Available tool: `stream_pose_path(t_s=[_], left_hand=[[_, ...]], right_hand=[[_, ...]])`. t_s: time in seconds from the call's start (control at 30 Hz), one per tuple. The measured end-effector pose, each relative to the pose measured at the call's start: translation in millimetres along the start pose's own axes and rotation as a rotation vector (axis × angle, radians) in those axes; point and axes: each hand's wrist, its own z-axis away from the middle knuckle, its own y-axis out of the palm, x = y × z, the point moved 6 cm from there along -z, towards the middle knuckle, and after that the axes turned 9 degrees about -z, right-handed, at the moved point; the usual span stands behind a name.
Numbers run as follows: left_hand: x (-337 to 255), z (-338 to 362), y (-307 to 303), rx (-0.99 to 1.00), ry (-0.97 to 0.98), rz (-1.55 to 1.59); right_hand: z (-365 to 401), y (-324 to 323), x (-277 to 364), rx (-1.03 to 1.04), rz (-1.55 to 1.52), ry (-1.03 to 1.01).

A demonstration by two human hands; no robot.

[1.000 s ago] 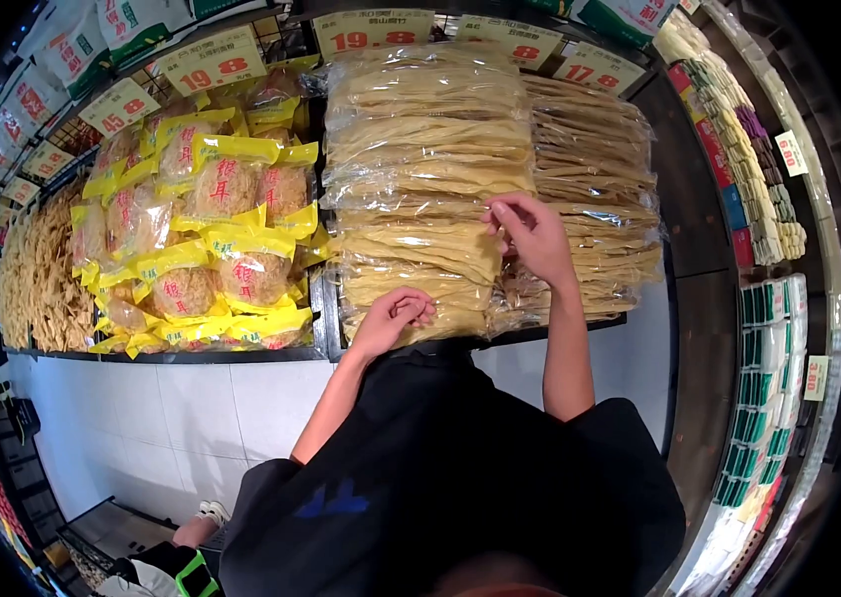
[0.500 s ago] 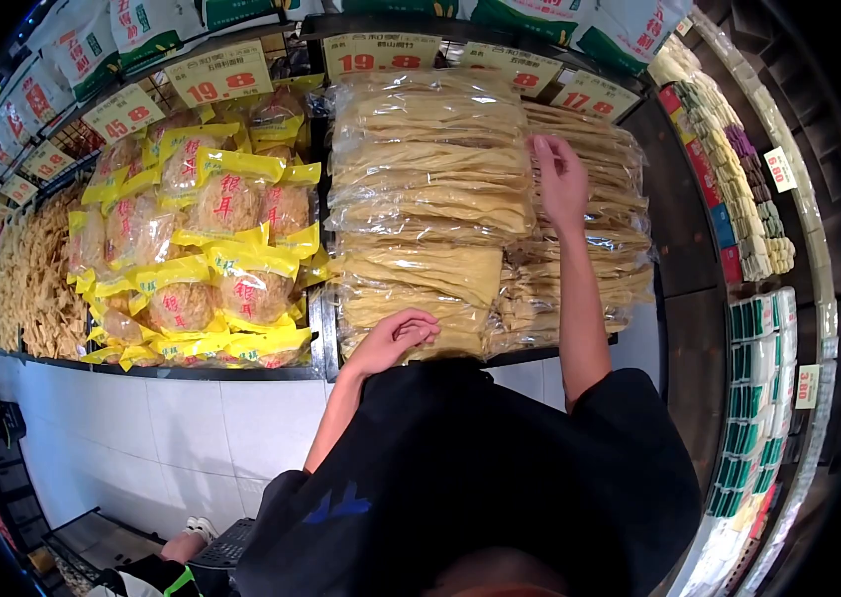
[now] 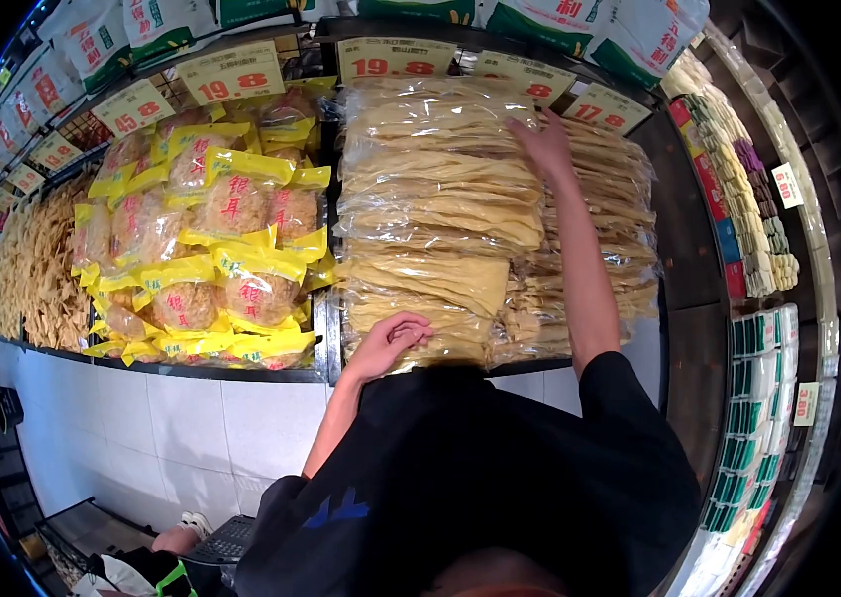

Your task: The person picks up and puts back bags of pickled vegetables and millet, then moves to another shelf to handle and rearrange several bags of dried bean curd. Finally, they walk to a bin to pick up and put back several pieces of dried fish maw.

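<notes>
Clear plastic packs of pale yellow dried sticks (image 3: 440, 199) lie stacked in a bin in front of me. My right hand (image 3: 545, 146) reaches to the upper right edge of this stack, fingers apart, with the fingertips at the plastic. Browner packs (image 3: 610, 209) lie beside it on the right, partly under my forearm. Near the front edge of the bin, my left hand (image 3: 394, 343) rests over the lowest packs, its fingers loosely curled; whether they hold anything is hidden.
Yellow-trimmed round packs (image 3: 238, 204) fill the bin to the left, with loose dried goods (image 3: 52, 269) beyond. Price signs (image 3: 398, 60) line the back edge. Shelves with small packs (image 3: 739, 428) stand at the right. A person's shoe (image 3: 199, 525) shows at lower left.
My right hand has moved forward and slightly left along the stack, and its fingers have spread. My left hand has barely moved. The view has shifted slightly.
</notes>
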Motion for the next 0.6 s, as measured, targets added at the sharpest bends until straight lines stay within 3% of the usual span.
stream_pose_path(t_s=[0.13, 0.2, 0.23, 0.47, 0.53, 0.6], left_hand=[[-0.6, 2.2, -6.2, -0.023, -0.002, 0.017], [-1.7, 1.6, -7.1, -0.027, -0.002, 0.016], [-2.1, 1.3, -7.0, -0.027, -0.001, 0.016], [-21.3, -4.1, -3.5, -0.014, 0.008, 0.070], [-48.8, -1.6, 2.8, -0.026, 0.143, 0.180], [-33.6, -1.4, 1.5, -0.049, 0.244, 0.203]], right_hand=[[9.8, -11.2, 22.4, 0.052, -0.229, 0.061], [18.3, -12.6, 35.5, 0.243, -0.421, 0.168], [27.8, -14.2, 47.7, 0.267, -0.608, 0.128], [108.7, -53.3, 82.3, 0.350, -0.781, -0.083], [139.2, -50.4, 62.3, 0.412, -0.853, -0.013], [174.1, -28.3, 40.8, 0.496, -0.867, 0.055]])
